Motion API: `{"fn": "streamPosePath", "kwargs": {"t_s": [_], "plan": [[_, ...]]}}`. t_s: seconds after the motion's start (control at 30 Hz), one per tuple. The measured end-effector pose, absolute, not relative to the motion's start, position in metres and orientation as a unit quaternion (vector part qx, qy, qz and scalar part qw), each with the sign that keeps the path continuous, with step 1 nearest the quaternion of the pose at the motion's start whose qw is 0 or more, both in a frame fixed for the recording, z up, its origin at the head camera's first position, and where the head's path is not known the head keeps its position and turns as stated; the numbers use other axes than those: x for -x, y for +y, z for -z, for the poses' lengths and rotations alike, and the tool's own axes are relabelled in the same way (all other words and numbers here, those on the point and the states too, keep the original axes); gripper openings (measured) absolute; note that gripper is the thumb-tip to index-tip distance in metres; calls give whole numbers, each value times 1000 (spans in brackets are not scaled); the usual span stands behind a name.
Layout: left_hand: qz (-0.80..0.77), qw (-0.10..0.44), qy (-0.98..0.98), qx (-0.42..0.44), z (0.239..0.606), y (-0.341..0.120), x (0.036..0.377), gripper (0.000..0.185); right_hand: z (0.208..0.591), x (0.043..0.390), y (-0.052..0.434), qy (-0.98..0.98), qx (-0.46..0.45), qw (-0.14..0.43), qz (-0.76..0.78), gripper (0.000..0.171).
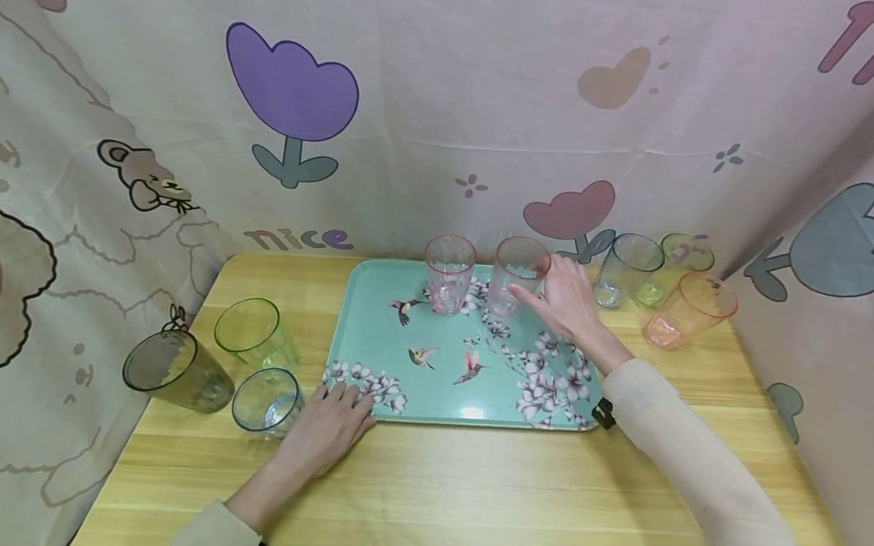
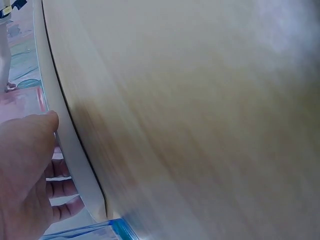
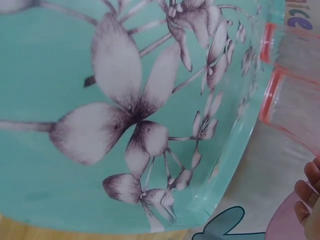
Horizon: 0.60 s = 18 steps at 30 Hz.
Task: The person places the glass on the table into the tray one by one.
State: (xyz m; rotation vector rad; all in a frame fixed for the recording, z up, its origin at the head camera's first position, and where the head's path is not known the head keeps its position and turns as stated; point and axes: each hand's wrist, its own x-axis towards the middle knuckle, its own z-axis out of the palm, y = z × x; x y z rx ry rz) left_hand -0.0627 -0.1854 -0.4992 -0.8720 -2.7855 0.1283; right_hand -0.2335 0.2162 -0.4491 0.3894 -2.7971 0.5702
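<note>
At the front left corner of the mint-green tray, my left hand rests palm down on the edge. The left wrist view shows the thumb and several fingertips against the pale rim. My right hand holds a red-rimmed clear glass at the tray's back, thumb across its front and fingers at its right side. Beside it a second red-rimmed glass stands upright on the tray. In the right wrist view, loosely bent fingertips sit near the glass; the thumb is out of frame.
A blue-rimmed glass stands close to the left hand, with a green glass and a grey glass beyond. Right of the tray are a dark-rimmed glass, a yellow-green glass and an orange glass. A curtain hangs behind.
</note>
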Motion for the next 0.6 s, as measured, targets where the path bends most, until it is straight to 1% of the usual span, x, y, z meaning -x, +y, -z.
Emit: {"fn": "streamPosePath", "kwargs": {"t_s": [0.4,0.6], "plan": [[-47,118,-946,300,500,-186,63,28,455,249,213,-969,-130,113,-178,79],[-47,147,-938,310,503,-187,64,30,457,253,212,-972,-124,105,-170,75]]}}
